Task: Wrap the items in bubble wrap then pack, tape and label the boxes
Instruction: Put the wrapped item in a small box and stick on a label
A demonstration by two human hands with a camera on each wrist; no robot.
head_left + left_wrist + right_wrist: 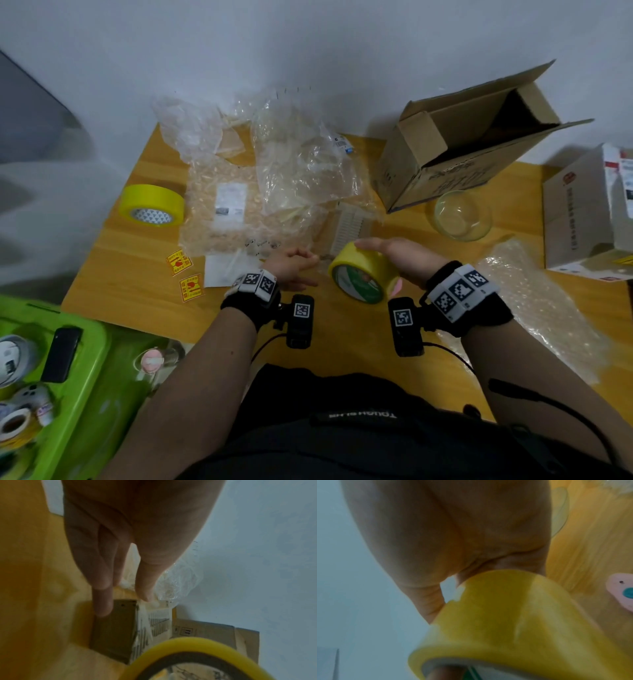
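Under my right hand [394,258] sits the gripped yellow tape roll [363,274]; left hand [294,265], loose and empty, beside it; taping stage, I judge; next, find the tape's free end.

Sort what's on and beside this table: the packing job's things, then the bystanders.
For the job:
yellow tape roll held by the right hand
second yellow tape roll
sheet of bubble wrap
open brown cardboard box
clear glass bowl
red-and-yellow fragile stickers

Lying about:
green plastic bin
black phone
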